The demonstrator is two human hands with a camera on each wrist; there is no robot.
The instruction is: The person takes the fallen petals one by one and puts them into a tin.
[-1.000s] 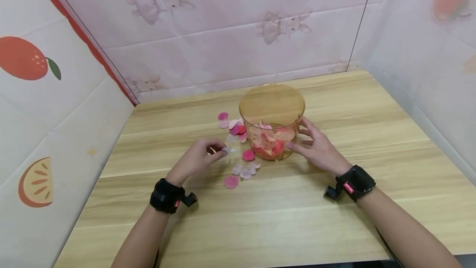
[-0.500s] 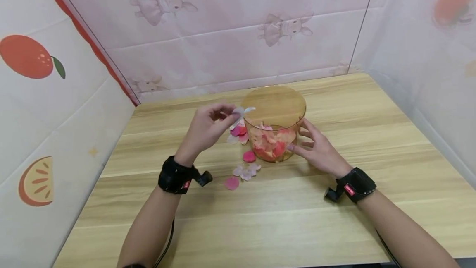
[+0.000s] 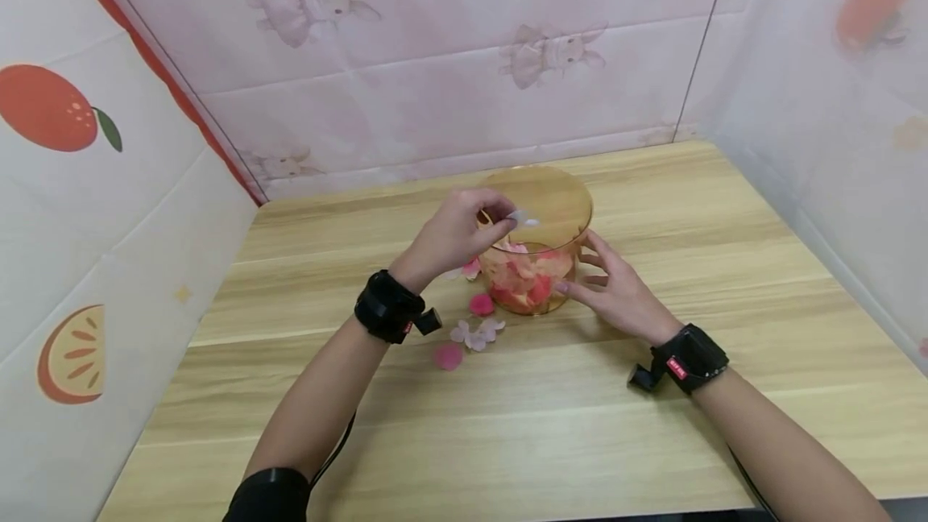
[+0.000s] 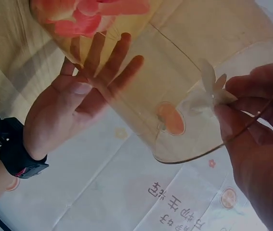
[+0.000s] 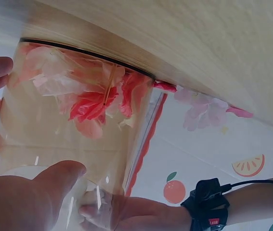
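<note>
One pale petal (image 3: 525,221) is pinched in the left hand (image 3: 455,235), whose fingers (image 4: 252,86) now hold it over the open mouth of the amber jar (image 3: 537,216); half a second ago that hand was left of the rim, and a second ago down by the bench (image 3: 652,441). The right hand (image 3: 616,288) has stayed flat against the jar's side, fingers spread. Loose petals (image 3: 474,333) lie on the bench just left of the jar.
</note>
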